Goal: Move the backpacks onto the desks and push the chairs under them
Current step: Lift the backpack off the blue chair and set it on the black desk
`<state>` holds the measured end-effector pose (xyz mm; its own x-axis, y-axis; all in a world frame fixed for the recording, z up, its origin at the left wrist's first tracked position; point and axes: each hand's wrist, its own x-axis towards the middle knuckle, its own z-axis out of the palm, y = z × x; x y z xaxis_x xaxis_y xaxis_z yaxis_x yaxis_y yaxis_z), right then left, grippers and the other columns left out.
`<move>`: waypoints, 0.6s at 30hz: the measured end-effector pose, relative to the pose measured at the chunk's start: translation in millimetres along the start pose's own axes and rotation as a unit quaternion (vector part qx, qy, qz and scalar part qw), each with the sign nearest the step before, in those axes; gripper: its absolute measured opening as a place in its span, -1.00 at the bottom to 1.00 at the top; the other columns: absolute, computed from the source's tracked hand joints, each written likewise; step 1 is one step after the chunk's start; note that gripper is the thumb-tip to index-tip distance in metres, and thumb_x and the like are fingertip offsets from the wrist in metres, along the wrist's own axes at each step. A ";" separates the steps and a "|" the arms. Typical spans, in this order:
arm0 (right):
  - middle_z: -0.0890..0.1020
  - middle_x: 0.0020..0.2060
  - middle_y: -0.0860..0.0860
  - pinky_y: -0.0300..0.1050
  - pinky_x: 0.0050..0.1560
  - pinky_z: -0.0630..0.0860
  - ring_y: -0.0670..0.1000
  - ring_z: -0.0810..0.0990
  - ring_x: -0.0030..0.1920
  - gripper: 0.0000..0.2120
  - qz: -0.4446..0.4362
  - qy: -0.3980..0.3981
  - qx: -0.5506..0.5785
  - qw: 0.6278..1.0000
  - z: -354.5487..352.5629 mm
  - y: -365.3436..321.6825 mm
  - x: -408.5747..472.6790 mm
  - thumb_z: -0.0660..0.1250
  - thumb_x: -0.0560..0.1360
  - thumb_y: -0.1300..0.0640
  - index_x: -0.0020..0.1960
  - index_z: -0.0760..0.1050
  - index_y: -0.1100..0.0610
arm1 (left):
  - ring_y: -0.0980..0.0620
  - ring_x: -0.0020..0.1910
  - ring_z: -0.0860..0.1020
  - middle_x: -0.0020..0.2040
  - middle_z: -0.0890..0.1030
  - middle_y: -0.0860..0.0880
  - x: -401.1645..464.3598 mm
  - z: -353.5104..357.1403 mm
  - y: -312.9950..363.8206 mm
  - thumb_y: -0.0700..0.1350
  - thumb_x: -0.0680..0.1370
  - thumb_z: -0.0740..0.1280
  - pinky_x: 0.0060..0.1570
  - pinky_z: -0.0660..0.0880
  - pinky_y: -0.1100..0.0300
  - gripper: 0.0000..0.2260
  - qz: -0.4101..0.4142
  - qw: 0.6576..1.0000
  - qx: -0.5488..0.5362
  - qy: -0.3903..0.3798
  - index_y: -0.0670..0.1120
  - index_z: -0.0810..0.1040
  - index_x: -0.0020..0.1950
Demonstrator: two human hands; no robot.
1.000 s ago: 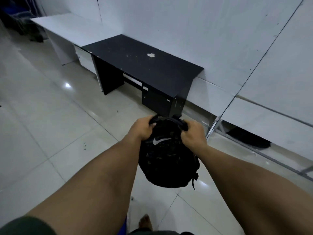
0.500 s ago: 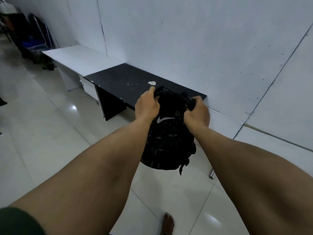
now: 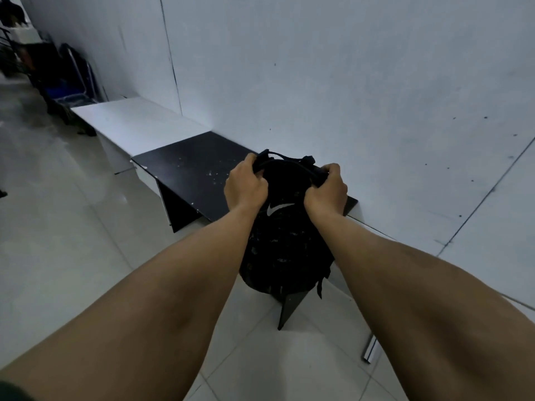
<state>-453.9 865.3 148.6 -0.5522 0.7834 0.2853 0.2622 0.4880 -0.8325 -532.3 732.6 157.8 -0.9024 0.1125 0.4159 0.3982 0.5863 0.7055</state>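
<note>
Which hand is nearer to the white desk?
Left. The left hand grips the black backpack on the side facing the white desk; the right hand grips the backpack's far side, farther from that desk.

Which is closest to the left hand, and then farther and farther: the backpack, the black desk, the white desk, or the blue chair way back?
From the left hand:
1. Backpack, gripped at its top.
2. Black desk, just behind and below the hand.
3. White desk, farther left along the wall.
4. Blue chair, far back left, beyond the white desk.
</note>
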 end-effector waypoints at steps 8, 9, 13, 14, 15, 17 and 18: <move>0.44 -0.29 -0.17 -0.07 -0.15 0.47 0.06 0.53 -0.17 -0.70 0.005 0.036 -0.034 0.999 30.9 3.9 85.3 0.17 0.43 0.34 0.00 0.36 -0.03 | 0.02 -0.31 0.44 -0.33 0.40 0.17 85.6 62.9 4.5 -0.21 0.46 0.25 -0.26 0.33 0.14 -0.82 0.037 0.999 -0.007 -0.003 0.05 0.47 -0.04; 0.44 -0.28 -0.16 -0.06 -0.14 0.49 0.07 0.54 -0.16 -0.70 0.012 0.047 -0.036 0.998 39.4 3.9 99.0 0.17 0.43 0.34 0.00 0.37 -0.02 | 0.03 -0.31 0.43 -0.34 0.39 0.17 102.7 74.0 4.2 -0.21 0.47 0.25 -0.26 0.33 0.14 -0.82 0.045 0.999 -0.010 -0.011 0.05 0.48 -0.03; 0.47 -0.26 -0.13 -0.06 -0.13 0.52 0.06 0.56 -0.16 -0.69 0.034 0.071 -0.035 0.996 60.9 3.1 130.6 0.15 0.42 0.36 0.02 0.39 0.00 | 0.02 -0.30 0.42 -0.33 0.38 0.17 146.5 101.9 1.8 -0.20 0.46 0.26 -0.26 0.32 0.15 -0.81 0.071 0.997 -0.017 -0.035 0.04 0.50 0.01; 0.48 -0.25 -0.12 -0.06 -0.14 0.52 0.06 0.56 -0.16 -0.69 0.041 0.079 -0.036 0.995 66.3 2.5 137.7 0.15 0.42 0.37 0.03 0.39 0.01 | 0.02 -0.30 0.42 -0.33 0.39 0.17 157.0 108.0 1.8 -0.20 0.46 0.26 -0.26 0.32 0.15 -0.81 0.074 0.996 -0.019 -0.045 0.04 0.50 0.01; 0.48 -0.25 -0.11 -0.07 -0.15 0.52 0.05 0.57 -0.16 -0.69 0.051 0.086 -0.035 0.994 70.2 1.9 143.3 0.16 0.42 0.37 0.03 0.39 0.01 | 0.02 -0.30 0.44 -0.33 0.41 0.16 165.5 113.2 1.6 -0.21 0.46 0.26 -0.27 0.33 0.16 -0.80 0.077 0.995 -0.023 -0.055 0.04 0.50 0.02; 0.48 -0.25 -0.12 -0.10 -0.16 0.49 0.05 0.56 -0.16 -0.68 0.072 0.107 -0.033 0.991 79.6 3.1 156.2 0.16 0.42 0.38 0.03 0.40 0.01 | 0.01 -0.28 0.48 -0.29 0.47 0.12 182.9 124.4 2.9 -0.21 0.46 0.25 -0.27 0.35 0.16 -0.80 0.088 0.992 -0.035 -0.080 0.04 0.50 0.02; 0.47 -0.26 -0.12 -0.10 -0.16 0.48 0.06 0.56 -0.16 -0.68 0.081 0.118 -0.032 0.989 84.6 3.3 163.8 0.16 0.42 0.38 0.03 0.41 0.02 | 0.00 -0.28 0.48 -0.27 0.48 0.11 192.8 131.1 4.3 -0.21 0.46 0.25 -0.27 0.35 0.15 -0.79 0.096 0.990 -0.040 -0.094 0.03 0.50 0.03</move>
<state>-610.4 962.7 152.4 -0.3000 0.9176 0.2608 0.3860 0.3667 -0.8465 -726.1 861.9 165.8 -0.8204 0.3677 0.4378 0.5704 0.4752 0.6699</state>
